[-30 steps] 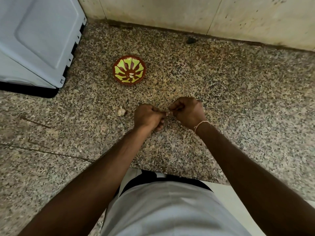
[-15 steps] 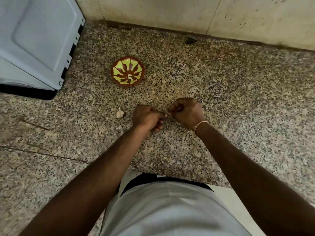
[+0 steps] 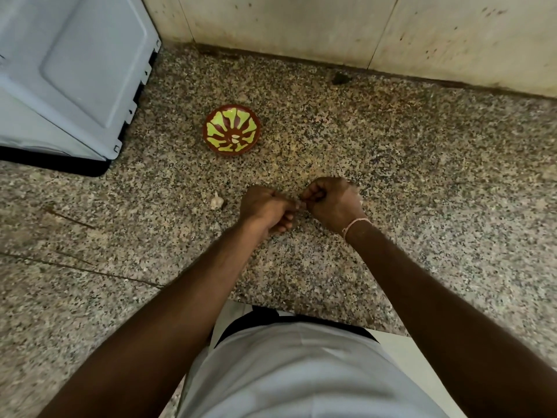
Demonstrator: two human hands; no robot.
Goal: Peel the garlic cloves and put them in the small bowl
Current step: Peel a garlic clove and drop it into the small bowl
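My left hand [image 3: 265, 208] and my right hand [image 3: 333, 202] meet knuckle to knuckle above the speckled stone counter [image 3: 422, 176]. Both pinch a small garlic clove [image 3: 299, 204] between their fingertips; only a pale sliver of it shows. A small red bowl with a yellow-green pattern [image 3: 232, 129] stands farther back to the left, with one or two pale peeled cloves [image 3: 236, 138] in it. A loose piece of garlic [image 3: 216, 201] lies on the counter just left of my left hand.
A grey-blue appliance [image 3: 69, 70] stands at the back left. A tiled wall [image 3: 331, 25] closes the back. The counter's front edge [image 3: 301, 312] runs just in front of my body. A dark speck [image 3: 340, 78] lies near the wall.
Both hands stay together on the clove, with only slight shifts of the fingers. The bowl and the loose garlic have not moved.
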